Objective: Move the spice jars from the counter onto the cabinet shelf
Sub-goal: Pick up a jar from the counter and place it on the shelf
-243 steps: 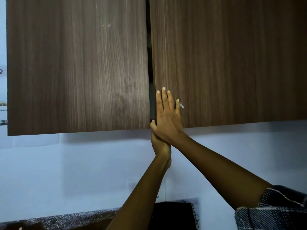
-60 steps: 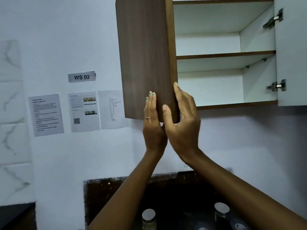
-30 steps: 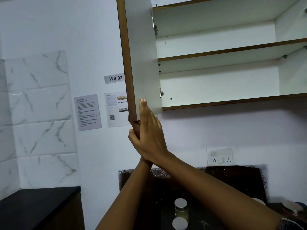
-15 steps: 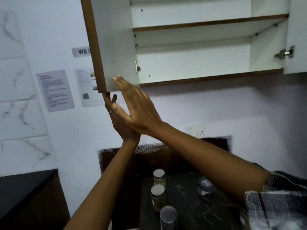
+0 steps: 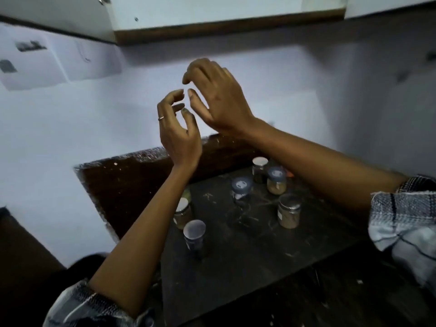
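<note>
Several small glass spice jars stand on the dark counter [image 5: 247,263]: a dark jar with a grey lid [image 5: 194,236] nearest me, a tan-filled jar [image 5: 182,213] partly behind my left forearm, a blue-lidded jar [image 5: 241,189] in the middle, a tan jar with a steel lid [image 5: 289,211] to the right, and two more [image 5: 276,180] [image 5: 259,166] at the back. My left hand [image 5: 178,128] and my right hand [image 5: 215,97] hover in the air above the jars, fingers loosely curled, holding nothing. The open cabinet's bottom edge [image 5: 226,28] shows at the top.
The left cabinet door [image 5: 54,17] hangs open at the upper left. Paper sheets [image 5: 59,60] are stuck on the white wall. A lower dark surface [image 5: 21,256] lies to the left of the counter.
Both hands have let go of the left cabinet door and dropped away from it. My view has tilted down, so the shelves are out of sight and the jars are in full view.
</note>
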The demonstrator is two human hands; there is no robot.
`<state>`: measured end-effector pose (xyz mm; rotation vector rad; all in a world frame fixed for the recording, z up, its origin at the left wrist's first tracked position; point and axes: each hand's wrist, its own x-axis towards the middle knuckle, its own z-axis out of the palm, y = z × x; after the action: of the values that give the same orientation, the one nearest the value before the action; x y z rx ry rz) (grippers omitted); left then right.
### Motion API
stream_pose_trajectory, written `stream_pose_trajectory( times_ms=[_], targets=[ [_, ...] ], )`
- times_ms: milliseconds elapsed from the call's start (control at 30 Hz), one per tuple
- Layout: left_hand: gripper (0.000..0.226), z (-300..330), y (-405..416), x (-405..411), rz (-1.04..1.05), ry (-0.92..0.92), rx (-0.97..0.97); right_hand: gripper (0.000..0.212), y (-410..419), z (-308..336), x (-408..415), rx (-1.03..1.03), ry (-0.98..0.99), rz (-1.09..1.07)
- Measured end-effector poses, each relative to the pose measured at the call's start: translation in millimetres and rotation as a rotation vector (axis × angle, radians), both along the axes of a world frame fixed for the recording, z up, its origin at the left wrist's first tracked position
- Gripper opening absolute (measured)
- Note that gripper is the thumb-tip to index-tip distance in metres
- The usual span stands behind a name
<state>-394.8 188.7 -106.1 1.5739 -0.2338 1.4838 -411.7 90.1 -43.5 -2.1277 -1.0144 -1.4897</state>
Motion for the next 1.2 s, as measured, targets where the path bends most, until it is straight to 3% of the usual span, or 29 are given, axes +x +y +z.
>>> stream_pose_trajectory(
  times_ms=[200,500,700,933,1200],
  targets=[
    [0.028,-42,-56,24,-0.156,0.102,0.132,0.022,-68,-44,28,-0.030,0.073,-0.149],
    [0.023,-124,-137,85,-0.250,0.327,0.249,0.023,-164,-130,94,-0.139,0.398,-0.207],
    [0.019,-197,-181,103,-0.320,0.605,0.280,0.017,-215,-194,129,-0.284,0.611,-0.165],
    [0.027,-275,-203,100,-0.341,0.985,0.261,0.025,-247,-260,153,-0.400,0.898,-0.140],
    [0.075,-332,-202,96,-0.594,1.438,0.178,0.075,-245,-308,165,-0.756,1.363,-0.235]
  ],
)
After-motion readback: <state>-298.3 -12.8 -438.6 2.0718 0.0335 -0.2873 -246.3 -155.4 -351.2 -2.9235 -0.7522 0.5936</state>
